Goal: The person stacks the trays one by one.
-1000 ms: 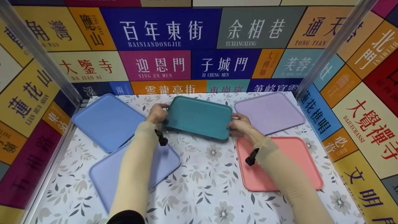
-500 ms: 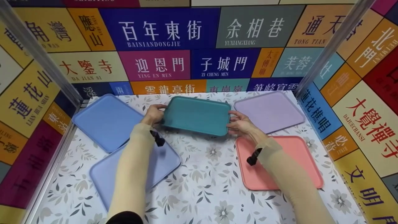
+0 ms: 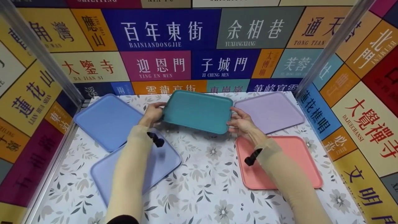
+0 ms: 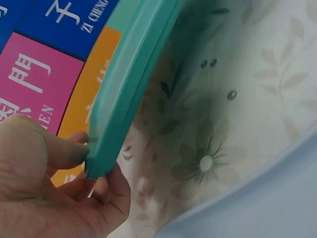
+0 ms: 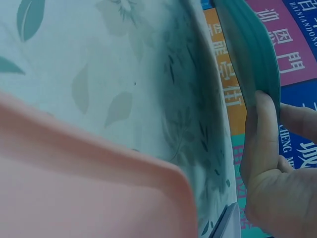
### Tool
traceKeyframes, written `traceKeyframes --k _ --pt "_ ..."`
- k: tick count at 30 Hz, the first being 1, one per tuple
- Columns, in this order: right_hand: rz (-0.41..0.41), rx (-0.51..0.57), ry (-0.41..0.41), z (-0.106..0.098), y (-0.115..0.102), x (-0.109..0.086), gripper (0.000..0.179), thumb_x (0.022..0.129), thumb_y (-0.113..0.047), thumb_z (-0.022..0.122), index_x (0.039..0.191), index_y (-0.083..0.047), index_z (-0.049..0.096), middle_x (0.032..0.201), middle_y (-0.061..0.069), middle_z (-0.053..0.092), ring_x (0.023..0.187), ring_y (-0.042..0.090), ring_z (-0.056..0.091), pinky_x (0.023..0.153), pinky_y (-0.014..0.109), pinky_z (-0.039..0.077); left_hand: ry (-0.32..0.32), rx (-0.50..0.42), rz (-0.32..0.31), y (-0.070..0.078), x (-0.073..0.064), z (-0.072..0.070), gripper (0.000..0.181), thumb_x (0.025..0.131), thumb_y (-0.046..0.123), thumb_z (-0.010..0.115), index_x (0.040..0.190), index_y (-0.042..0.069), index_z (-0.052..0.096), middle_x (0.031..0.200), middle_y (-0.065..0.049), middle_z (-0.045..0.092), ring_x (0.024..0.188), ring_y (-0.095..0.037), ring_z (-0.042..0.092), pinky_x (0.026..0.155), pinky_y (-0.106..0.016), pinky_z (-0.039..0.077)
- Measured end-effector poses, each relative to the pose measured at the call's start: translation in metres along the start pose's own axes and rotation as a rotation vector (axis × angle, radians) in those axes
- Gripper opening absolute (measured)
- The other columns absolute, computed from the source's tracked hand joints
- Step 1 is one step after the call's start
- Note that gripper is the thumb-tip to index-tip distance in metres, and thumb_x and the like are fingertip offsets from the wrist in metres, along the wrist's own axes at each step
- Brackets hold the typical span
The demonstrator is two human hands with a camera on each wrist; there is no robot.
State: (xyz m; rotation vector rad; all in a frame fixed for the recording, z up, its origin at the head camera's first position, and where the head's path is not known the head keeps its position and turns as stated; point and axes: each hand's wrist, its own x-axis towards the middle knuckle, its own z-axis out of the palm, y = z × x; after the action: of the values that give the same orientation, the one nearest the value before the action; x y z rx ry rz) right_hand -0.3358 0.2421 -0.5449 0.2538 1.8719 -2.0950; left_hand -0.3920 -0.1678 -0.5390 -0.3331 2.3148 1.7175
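Observation:
A teal rectangular tray (image 3: 199,110) is held between both hands at the back middle of the table, lifted off the cloth and slightly tilted. My left hand (image 3: 153,113) pinches its left end; in the left wrist view the thumb lies on one side of the rim (image 4: 116,104) and curled fingers on the other. At the opposite end my right hand (image 3: 243,122) grips the edge, with fingers on both faces of the tray in the right wrist view. Beneath the left forearm lies a periwinkle tray (image 3: 164,161), and beneath the right forearm a coral tray (image 3: 298,161).
A blue tray (image 3: 108,119) lies at the back left, touching or overlapping the periwinkle one. At the back right is a lilac tray (image 3: 270,112). Floral cloth (image 3: 199,193) covers the table. Printed panels (image 3: 161,28) and metal posts (image 3: 332,46) enclose the back and sides.
The teal tray has risen and moved a little toward the back panel, its near edge lifting. My left hand has shifted slightly left. The other trays have stayed put.

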Motion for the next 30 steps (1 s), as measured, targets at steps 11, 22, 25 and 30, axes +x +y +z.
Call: traceKeyframes --k 11,22,25,30 --pt "-0.037 0.105 0.097 0.013 0.003 0.001 0.095 0.098 0.018 0.062 0.178 -0.024 0.035 0.187 0.016 0.027 0.08 0.01 0.078 0.059 0.023 0.065 0.197 -0.436 -0.031 -0.005 -0.028 0.037 0.064 0.101 -0.008 0.052 0.162 0.008 0.059 0.172 -0.021 0.051 0.113 -0.023 0.068 0.111 -0.047 0.061" --pt "-0.031 0.154 0.101 0.021 0.008 -0.004 0.094 0.099 0.018 0.06 0.178 -0.026 0.035 0.189 0.016 0.02 0.079 0.012 0.076 0.059 0.022 0.064 0.423 -0.591 -0.025 -0.002 -0.065 0.098 0.079 0.098 -0.006 0.071 0.172 0.01 0.045 0.173 -0.027 0.047 0.158 -0.039 0.053 0.121 -0.045 0.059" --pt "-0.024 0.142 0.111 0.022 0.011 -0.005 0.093 0.099 0.017 0.061 0.178 -0.026 0.035 0.189 0.015 0.022 0.082 0.012 0.074 0.06 0.023 0.063 0.422 -0.542 -0.02 -0.004 -0.076 0.116 0.087 0.096 -0.003 0.075 0.174 0.014 0.041 0.173 -0.025 0.048 0.159 -0.04 0.052 0.127 -0.045 0.055" --pt "-0.019 0.135 0.128 0.024 0.016 -0.005 0.093 0.099 0.016 0.064 0.178 -0.026 0.036 0.187 0.015 0.027 0.081 0.011 0.073 0.062 0.023 0.065 0.424 -0.477 -0.015 -0.007 -0.088 0.139 0.094 0.094 0.004 0.081 0.176 0.017 0.038 0.175 -0.022 0.048 0.152 -0.04 0.06 0.128 -0.047 0.053"
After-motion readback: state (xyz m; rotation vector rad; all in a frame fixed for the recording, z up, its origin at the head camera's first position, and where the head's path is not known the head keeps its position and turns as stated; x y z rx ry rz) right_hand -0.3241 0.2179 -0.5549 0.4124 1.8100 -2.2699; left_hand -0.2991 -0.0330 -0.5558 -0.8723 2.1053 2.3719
